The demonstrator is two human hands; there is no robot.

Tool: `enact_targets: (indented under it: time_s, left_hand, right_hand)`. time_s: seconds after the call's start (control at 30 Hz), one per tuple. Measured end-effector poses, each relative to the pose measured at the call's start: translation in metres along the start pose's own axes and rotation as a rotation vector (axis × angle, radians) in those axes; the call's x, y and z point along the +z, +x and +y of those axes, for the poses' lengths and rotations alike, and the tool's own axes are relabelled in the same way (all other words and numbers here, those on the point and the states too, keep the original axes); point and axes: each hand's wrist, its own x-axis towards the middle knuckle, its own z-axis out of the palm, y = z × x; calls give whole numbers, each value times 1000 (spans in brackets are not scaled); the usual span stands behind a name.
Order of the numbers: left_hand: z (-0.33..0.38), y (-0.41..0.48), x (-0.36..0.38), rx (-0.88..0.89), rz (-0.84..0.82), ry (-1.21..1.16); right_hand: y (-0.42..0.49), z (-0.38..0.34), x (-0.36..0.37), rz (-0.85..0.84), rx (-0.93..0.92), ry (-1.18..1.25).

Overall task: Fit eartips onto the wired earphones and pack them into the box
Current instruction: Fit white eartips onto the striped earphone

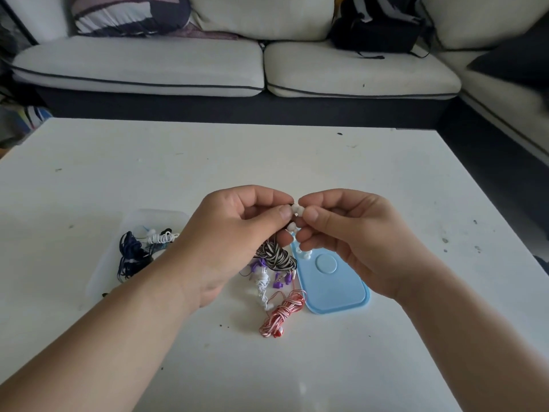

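Above the table, my left hand (237,233) pinches an earbud of the black-and-white striped earphones (276,255), whose coiled cord hangs below the fingers. My right hand (344,233) pinches a white eartip (297,210) against that earbud. A clear plastic box (139,224) at the left holds dark blue and white earphones. The light blue lid (332,281) lies flat under my right hand, with a few small white eartips (304,254) on its far end. Purple (280,281), white (263,285) and red-and-white (282,313) earphones lie loose between box and lid.
The white table (267,162) runs to a far edge in front of a cream sofa (208,63). A black backpack (377,28) and a striped cushion (127,13) sit on the sofa.
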Motion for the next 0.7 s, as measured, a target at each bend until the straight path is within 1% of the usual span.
enact_targets:
  time_s: [0.2,0.7]
  left_hand:
    - [-1,-2,4,-1,-1,-41]
    - [0,-2,10,1,3,-63]
  right_hand:
    - [-3,-2,-4,-39,19,43]
    - [-2,2,-7,-3,-58,-34]
